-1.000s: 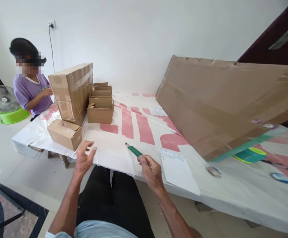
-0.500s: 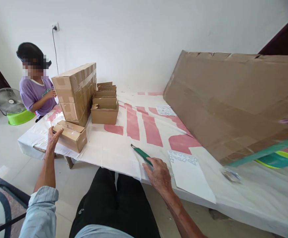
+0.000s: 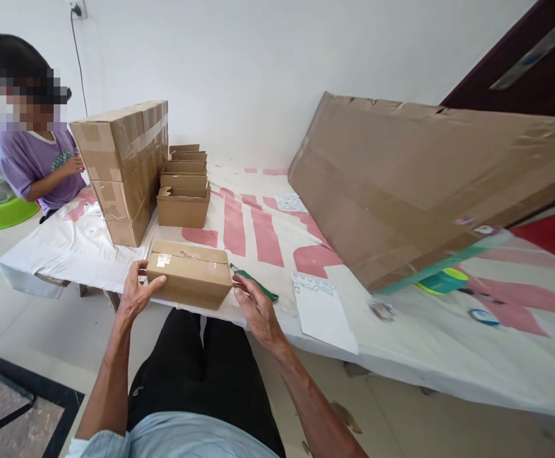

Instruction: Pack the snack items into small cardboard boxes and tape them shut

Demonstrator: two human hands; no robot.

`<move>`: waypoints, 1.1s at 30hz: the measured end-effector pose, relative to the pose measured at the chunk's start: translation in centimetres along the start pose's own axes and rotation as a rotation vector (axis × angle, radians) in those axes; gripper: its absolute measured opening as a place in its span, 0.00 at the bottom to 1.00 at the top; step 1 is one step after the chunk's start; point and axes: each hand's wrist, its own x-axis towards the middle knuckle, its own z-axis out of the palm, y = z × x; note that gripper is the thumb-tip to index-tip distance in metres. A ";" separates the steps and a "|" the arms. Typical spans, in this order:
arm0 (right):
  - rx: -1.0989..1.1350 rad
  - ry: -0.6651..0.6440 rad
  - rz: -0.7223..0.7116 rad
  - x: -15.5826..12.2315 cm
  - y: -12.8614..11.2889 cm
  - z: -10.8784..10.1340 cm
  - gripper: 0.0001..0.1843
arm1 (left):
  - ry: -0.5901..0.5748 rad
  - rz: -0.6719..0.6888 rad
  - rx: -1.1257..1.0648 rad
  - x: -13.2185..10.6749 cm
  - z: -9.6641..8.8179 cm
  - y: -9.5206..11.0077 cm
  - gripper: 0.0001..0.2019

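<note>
Carton [image 3: 189,283], brown and closed, is flanked by both sets of fingers at the near edge of the table [image 3: 425,343]. Its left end is gripped by the left hand [image 3: 137,294]: thumb laid on the near face, fingers bent round the corner. Its right end is met by the fingertips of the right hand [image 3: 257,312]; these are loosely bent, slightly apart, and whether anything is pinched between them cannot be told. A green cutter [image 3: 268,292] is seen just beyond the right fingers, blade end toward the carton; contact with the hand cannot be judged. To the right of the right fingers, a marked paper sheet [image 3: 328,318] is laid flat. Beyond the carton and the left fingers, open boxes [image 3: 183,211] are lined up; taped boxes [image 3: 132,159] are stacked farther left. Well beyond the right fingers, a large cardboard piece [image 3: 415,191] is seen tilted.
</note>
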 end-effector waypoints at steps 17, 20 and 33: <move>0.074 0.078 0.161 0.2 0.6 -2.0 0.39 | -0.389 0.154 -0.227 0.0 1.2 -0.8 0.57; 0.108 0.107 0.227 0.4 1.3 -2.7 0.41 | -0.379 0.235 -0.152 -0.9 1.1 0.9 0.58; 0.147 0.140 0.277 0.9 2.8 -4.3 0.38 | -0.294 0.387 -0.077 -2.5 2.1 3.2 0.56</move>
